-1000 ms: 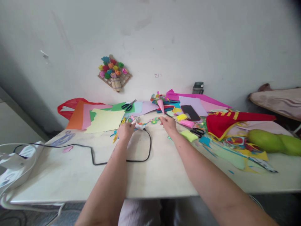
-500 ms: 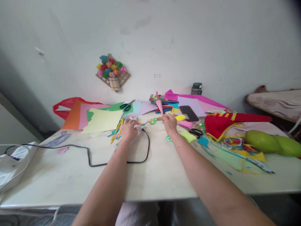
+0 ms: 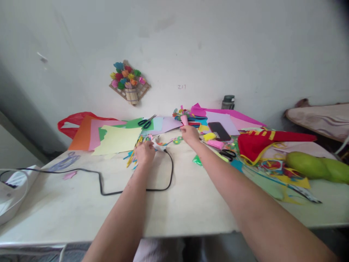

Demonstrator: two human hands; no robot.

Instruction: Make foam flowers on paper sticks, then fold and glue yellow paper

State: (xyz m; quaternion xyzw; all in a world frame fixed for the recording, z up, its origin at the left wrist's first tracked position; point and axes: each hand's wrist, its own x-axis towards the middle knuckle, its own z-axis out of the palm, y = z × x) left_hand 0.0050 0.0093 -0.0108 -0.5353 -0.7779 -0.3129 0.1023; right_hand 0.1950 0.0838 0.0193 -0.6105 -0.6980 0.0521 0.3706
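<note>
My right hand reaches to the far side of the table, its fingers closed around the lower part of a pink paper cone. A bunch of small coloured paper pieces lies just behind the cone. My left hand rests beside a white glue gun with a black cord. Its fingers are curled in, and whatever they pinch is too small to make out. Under and beside it lie yellow strips and blue strips. A green decorated paper piece lies between the hands.
Dark-handled scissors lie on coloured sheets at the back left. At the right are a phone, more scissors, red cloth and a green object. The black cord loops across the table.
My right hand has moved forward and slightly left, up the pink cone. My left hand has drawn back a little left, curling its fingers and uncovering more of the glue gun.
</note>
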